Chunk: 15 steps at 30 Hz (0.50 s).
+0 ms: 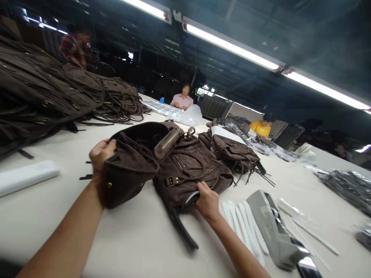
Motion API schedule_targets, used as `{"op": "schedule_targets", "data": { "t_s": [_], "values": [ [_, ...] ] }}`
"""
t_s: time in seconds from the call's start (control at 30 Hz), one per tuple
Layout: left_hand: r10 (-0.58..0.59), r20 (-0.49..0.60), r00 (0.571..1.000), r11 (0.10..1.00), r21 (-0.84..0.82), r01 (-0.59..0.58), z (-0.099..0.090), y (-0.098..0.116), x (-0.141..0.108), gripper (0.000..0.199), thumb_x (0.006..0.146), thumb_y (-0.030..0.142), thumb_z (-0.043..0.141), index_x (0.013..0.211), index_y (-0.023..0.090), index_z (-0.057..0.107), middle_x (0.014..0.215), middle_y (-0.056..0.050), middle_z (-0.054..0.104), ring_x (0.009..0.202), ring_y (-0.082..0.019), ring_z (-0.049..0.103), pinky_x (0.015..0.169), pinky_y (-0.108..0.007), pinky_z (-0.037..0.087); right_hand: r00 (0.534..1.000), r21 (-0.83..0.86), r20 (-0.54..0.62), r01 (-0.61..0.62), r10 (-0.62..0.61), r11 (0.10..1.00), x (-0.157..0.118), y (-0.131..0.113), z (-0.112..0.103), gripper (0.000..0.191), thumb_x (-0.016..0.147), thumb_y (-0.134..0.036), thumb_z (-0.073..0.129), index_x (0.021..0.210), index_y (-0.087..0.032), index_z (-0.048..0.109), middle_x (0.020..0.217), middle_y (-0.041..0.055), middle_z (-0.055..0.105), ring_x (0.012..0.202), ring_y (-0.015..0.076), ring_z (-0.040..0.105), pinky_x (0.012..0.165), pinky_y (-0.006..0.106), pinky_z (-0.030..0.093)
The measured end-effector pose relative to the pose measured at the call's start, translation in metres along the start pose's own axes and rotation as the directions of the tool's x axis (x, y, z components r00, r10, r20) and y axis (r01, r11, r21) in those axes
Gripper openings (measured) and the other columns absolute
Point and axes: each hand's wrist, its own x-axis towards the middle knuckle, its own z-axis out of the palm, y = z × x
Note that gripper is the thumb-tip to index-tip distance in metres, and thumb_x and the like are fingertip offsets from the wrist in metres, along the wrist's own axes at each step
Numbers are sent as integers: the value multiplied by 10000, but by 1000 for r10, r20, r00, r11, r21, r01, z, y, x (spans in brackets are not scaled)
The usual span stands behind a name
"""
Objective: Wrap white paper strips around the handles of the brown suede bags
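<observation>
A dark brown bag (185,162) with brass buckles, straps and a zipped strip lies on the pale table (139,239). Its flap (130,173) is raised at the left, where my left hand (102,154) is closed on the edge. My right hand (207,199) grips the bag's lower right edge, beside a small white curved piece (192,198) that shows at the opening. One dark strap (184,229) hangs down from the bag toward me on the tabletop.
Brown bags (58,88) are heaped at left, near a white block (27,175). Another bag (232,150) lies behind. At right are white strips (245,227), a grey tape dispenser (272,227) and plastic-wrapped items (348,189). Several people are farther back, one in pink (182,101).
</observation>
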Motion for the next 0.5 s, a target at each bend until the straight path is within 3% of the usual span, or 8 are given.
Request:
{"op": "schedule_targets", "data": {
  "t_s": [0.07, 0.17, 0.27, 0.37, 0.43, 0.5],
  "values": [
    [-28, -12, 1000, 999, -26, 27, -1, 1, 1, 102, 671, 128, 612, 773, 121, 612, 503, 54, 534, 504, -101, 490, 625, -244, 469, 983, 132, -164, -58, 79, 989, 28, 5, -16, 150, 702, -68, 476, 717, -198, 551, 747, -4, 616, 655, 145, 570, 573, 228, 329],
    [-54, -18, 998, 997, -52, 53, -8, 5, 5, 116, 666, 123, 614, 782, 120, 622, 515, 45, 559, 498, -93, 476, 577, -218, 433, 913, 391, -339, -83, 227, 917, 85, 9, -43, 59, 691, -155, 511, 666, -197, 544, 618, -28, 556, 591, 139, 505, 573, 228, 341],
    [-53, -26, 998, 996, -67, 51, -17, 10, 8, 152, 655, 151, 631, 805, 127, 623, 540, 40, 584, 496, -91, 472, 524, -198, 387, 827, 637, -413, -36, 381, 770, 148, 10, -65, 43, 640, -214, 565, 640, -171, 569, 577, -22, 539, 577, 143, 487, 565, 238, 376],
    [-34, -43, 998, 995, -90, 30, -25, 13, 12, 194, 645, 189, 645, 831, 140, 620, 562, 46, 587, 500, -96, 486, 524, -204, 399, 760, 708, -466, 13, 453, 706, 201, 11, -89, 97, 607, -203, 586, 683, -143, 579, 617, -15, 554, 593, 139, 499, 561, 238, 396],
    [-4, -60, 998, 994, -106, -3, -28, 14, 13, 224, 639, 215, 654, 851, 147, 621, 587, 47, 590, 530, -110, 516, 556, -222, 435, 685, 717, -544, 78, 485, 693, 227, 15, -118, 164, 621, -181, 583, 777, -129, 589, 685, -13, 571, 619, 132, 514, 573, 234, 410],
    [64, -57, 996, 992, -102, -70, -27, 14, 12, 242, 646, 245, 658, 866, 150, 621, 628, 34, 605, 574, -129, 550, 604, -248, 471, 553, 685, -662, 173, 506, 708, 243, 23, -160, 170, 688, -168, 568, 847, -111, 590, 739, 7, 577, 655, 134, 527, 595, 247, 422]
  ]
}}
